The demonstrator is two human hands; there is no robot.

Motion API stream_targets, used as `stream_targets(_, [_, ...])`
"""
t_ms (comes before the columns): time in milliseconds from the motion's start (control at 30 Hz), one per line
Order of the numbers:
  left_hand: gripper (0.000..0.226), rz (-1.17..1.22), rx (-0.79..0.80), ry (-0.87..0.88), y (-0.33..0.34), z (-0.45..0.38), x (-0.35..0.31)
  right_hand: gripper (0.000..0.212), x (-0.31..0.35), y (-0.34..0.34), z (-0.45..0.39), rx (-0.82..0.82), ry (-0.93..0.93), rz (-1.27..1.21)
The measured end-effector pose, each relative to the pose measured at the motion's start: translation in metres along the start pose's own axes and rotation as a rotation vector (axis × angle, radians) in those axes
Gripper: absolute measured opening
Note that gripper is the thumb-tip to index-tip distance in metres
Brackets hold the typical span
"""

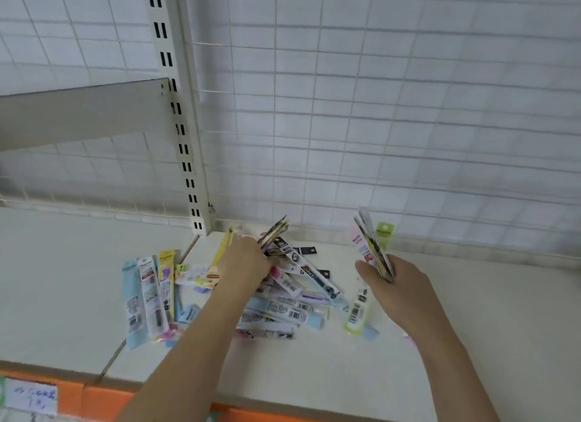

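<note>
A loose pile of slim pen-refill packets (283, 305) lies on the cream shelf (345, 368). My left hand (246, 259) reaches into the pile and grips a few packets (273, 233) that stick up past its fingers. My right hand (390, 283) holds an upright bunch of packets (372, 245), pink, black and green, to the right of the pile. A row of packets (147, 299), pale blue, white and yellow, lies side by side at the pile's left.
A white wire-grid back panel (377, 107) rises behind the shelf. A slotted metal upright (182, 129) stands at the back left, with a grey bracket (78, 113) beside it. An orange price strip (103, 402) with a handwritten label (31, 396) runs along the shelf's front edge.
</note>
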State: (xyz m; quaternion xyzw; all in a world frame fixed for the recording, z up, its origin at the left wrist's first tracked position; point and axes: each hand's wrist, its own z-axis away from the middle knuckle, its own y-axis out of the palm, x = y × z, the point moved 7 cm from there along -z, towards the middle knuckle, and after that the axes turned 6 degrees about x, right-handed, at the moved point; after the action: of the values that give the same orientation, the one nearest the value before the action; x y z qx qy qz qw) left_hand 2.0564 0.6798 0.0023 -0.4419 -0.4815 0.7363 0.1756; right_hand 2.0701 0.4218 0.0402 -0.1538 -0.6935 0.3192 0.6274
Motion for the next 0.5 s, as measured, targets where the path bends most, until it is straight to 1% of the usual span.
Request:
stream_targets(100, [0.042,-0.037,0.043,-0.021,0.007,-0.006,-0.002,0.020,-0.012,0.002,0.005,0.024,0.035,0.012])
stream_targets(200, [0.021,0.004,0.041,-0.018,0.004,-0.009,-0.004,0.013,-0.026,0.005,0.006,0.060,0.079,0.038])
stream_targets(233, [0.020,0.013,0.030,-0.011,0.002,-0.010,-0.005,0.018,-0.029,0.006,0.006,0.075,0.088,0.022])
stream_targets(333, [0.021,0.082,-0.002,-0.028,-0.004,-0.009,-0.005,0.045,-0.035,0.007,0.005,0.121,0.091,-0.014])
stream_targets(367, [0.020,0.108,0.004,-0.041,-0.005,-0.008,-0.004,0.050,-0.038,0.007,0.003,0.132,0.089,-0.008])
stream_targets(400, [0.020,0.133,0.017,-0.052,-0.005,-0.007,-0.003,0.047,-0.039,0.006,0.001,0.139,0.085,0.011])
stream_targets(500, [0.023,0.250,0.062,-0.084,-0.010,0.000,-0.001,0.008,-0.037,0.001,-0.004,0.120,0.048,0.065])
